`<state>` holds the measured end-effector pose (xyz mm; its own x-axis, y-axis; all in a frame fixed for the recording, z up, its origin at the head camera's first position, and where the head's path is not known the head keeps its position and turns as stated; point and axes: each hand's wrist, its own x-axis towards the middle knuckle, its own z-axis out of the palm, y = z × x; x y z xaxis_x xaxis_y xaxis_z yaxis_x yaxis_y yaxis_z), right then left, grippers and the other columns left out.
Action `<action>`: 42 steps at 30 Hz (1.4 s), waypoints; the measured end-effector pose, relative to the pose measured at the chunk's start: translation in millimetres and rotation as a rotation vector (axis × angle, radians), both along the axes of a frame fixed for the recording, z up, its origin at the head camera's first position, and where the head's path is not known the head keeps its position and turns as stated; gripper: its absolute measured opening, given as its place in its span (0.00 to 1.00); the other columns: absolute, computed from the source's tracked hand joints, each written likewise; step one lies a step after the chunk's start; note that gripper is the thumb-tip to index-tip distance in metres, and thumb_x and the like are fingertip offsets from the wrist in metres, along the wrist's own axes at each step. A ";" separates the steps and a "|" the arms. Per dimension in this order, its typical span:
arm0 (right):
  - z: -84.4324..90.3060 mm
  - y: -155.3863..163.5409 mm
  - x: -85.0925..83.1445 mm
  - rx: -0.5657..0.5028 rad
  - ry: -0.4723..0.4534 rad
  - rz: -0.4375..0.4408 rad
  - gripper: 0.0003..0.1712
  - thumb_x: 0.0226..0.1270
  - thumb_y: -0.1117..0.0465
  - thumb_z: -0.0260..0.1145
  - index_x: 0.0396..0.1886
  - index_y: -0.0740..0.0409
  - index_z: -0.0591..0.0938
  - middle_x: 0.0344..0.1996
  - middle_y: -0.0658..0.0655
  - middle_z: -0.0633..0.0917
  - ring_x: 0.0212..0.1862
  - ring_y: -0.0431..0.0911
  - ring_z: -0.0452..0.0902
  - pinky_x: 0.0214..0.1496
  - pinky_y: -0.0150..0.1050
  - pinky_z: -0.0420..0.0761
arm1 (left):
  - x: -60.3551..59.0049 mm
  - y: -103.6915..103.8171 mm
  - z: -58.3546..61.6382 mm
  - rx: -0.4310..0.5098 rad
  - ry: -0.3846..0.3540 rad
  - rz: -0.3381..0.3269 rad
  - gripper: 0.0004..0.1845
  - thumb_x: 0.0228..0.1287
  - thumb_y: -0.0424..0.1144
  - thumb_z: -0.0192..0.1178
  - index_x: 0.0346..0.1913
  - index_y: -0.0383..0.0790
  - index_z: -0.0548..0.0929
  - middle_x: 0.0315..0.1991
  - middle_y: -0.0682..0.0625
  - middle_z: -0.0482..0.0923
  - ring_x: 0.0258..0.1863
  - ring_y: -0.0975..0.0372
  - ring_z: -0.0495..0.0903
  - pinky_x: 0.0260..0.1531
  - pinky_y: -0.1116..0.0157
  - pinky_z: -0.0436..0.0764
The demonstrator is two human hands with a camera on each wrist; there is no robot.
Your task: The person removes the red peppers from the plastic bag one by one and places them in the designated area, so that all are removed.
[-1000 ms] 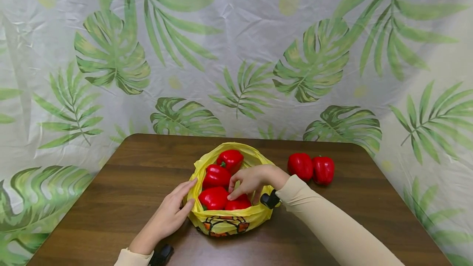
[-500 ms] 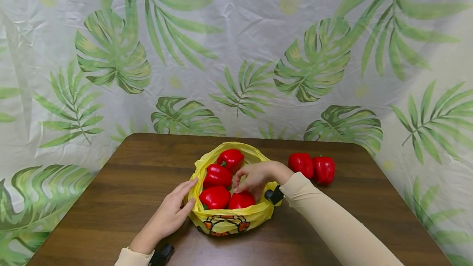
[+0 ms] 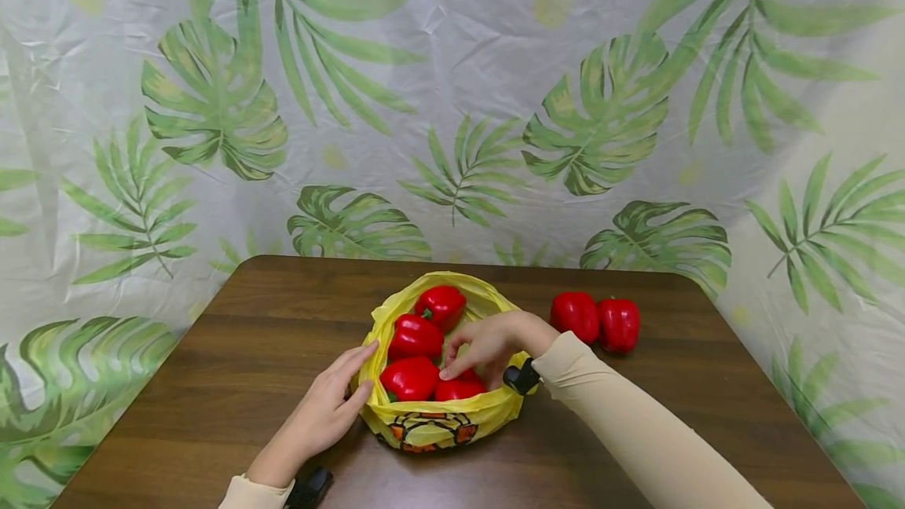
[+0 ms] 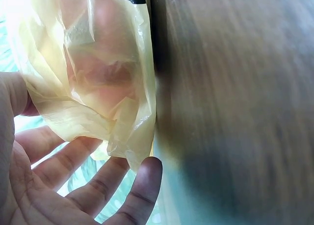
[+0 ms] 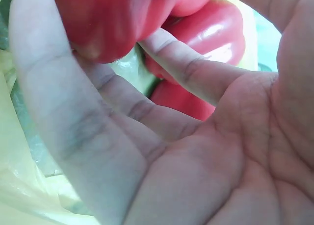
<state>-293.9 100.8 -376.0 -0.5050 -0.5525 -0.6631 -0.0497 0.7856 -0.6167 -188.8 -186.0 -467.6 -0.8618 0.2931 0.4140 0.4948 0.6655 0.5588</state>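
From the head view, a yellow plastic bag (image 3: 438,415) is sitting open near the front of the brown wooden table (image 3: 212,383), with four red bell peppers showing inside it. The left hand (image 3: 321,411) is resting flat against the bag's left wall, fingers straight. The right hand (image 3: 488,344) is reaching into the bag from its right side, fingertips touching the front-right pepper (image 3: 459,389). Two spare peppers (image 3: 595,322) are lying right of the bag, touching each other. A leaf-print curtain (image 3: 452,100) is hanging behind the bag.

The left wrist view is showing thin, crinkly film (image 4: 108,87) that I'd judge flimsy and light; the hand is lying spread beside it.

The right wrist view is showing glossy pepper skin (image 5: 216,34), probably firm and slippery, best cupped around its shoulders; the fingers are lying loosely curved against it.
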 end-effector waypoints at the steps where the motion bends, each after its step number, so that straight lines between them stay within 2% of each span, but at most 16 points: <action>1: 0.0 -0.2 0.3 0.001 -0.002 -0.006 0.16 0.76 0.48 0.71 0.49 0.53 0.80 0.43 0.54 0.77 0.25 0.46 0.79 0.30 0.36 0.85 | -0.3 -0.2 -0.2 -0.002 0.000 0.000 0.30 0.75 0.32 0.63 0.78 0.37 0.75 0.70 0.44 0.80 0.69 0.48 0.81 0.66 0.42 0.80; 12: 1.4 -2.0 5.0 0.003 0.010 -0.009 0.20 0.72 0.45 0.75 0.51 0.52 0.81 0.43 0.55 0.78 0.26 0.46 0.76 0.32 0.36 0.85 | -0.1 0.3 -1.2 -0.006 0.020 0.004 0.30 0.74 0.31 0.63 0.77 0.38 0.75 0.69 0.44 0.81 0.68 0.48 0.81 0.65 0.42 0.81; 19: 2.9 -2.7 7.4 0.011 0.014 0.009 0.25 0.69 0.48 0.78 0.56 0.54 0.79 0.42 0.55 0.77 0.23 0.45 0.73 0.31 0.36 0.84 | 0.2 0.3 -1.1 0.000 0.015 0.000 0.30 0.75 0.32 0.63 0.77 0.39 0.75 0.70 0.44 0.81 0.69 0.47 0.81 0.66 0.42 0.80; 28: 3.0 5.0 -0.6 -0.005 0.005 -0.048 0.21 0.71 0.49 0.77 0.53 0.54 0.78 0.48 0.58 0.80 0.25 0.46 0.77 0.34 0.38 0.88 | -0.3 0.6 -2.0 -0.007 0.031 0.000 0.29 0.74 0.31 0.63 0.77 0.38 0.76 0.69 0.44 0.81 0.68 0.48 0.82 0.65 0.43 0.81; 35: 0.1 12.6 -10.0 -0.003 0.051 -0.109 0.24 0.72 0.47 0.75 0.56 0.56 0.77 0.49 0.58 0.82 0.28 0.46 0.82 0.40 0.42 0.91 | 0.3 1.0 -2.0 -0.004 0.028 0.000 0.29 0.74 0.31 0.63 0.77 0.38 0.76 0.69 0.45 0.81 0.68 0.49 0.82 0.65 0.44 0.82; 40: -1.2 17.6 -15.7 -0.003 0.119 -0.126 0.25 0.73 0.44 0.74 0.55 0.56 0.77 0.52 0.58 0.82 0.31 0.47 0.85 0.44 0.44 0.91 | -0.4 0.6 -1.1 0.007 0.023 -0.010 0.30 0.75 0.31 0.63 0.77 0.38 0.75 0.69 0.44 0.81 0.68 0.48 0.81 0.65 0.43 0.81; 41: -1.4 18.8 -16.9 0.000 0.134 -0.124 0.26 0.73 0.43 0.73 0.55 0.56 0.77 0.53 0.58 0.82 0.32 0.47 0.86 0.44 0.45 0.92 | -5.5 -2.8 -9.8 0.008 0.016 -0.012 0.30 0.78 0.35 0.62 0.79 0.43 0.74 0.71 0.48 0.80 0.70 0.51 0.81 0.67 0.48 0.81; 42: -1.2 19.7 -17.3 0.000 0.147 -0.129 0.26 0.73 0.43 0.73 0.55 0.57 0.77 0.54 0.58 0.81 0.34 0.48 0.87 0.46 0.46 0.92 | -5.6 -2.9 -9.7 0.009 0.013 -0.014 0.30 0.78 0.35 0.62 0.79 0.43 0.74 0.71 0.47 0.80 0.70 0.51 0.80 0.67 0.47 0.81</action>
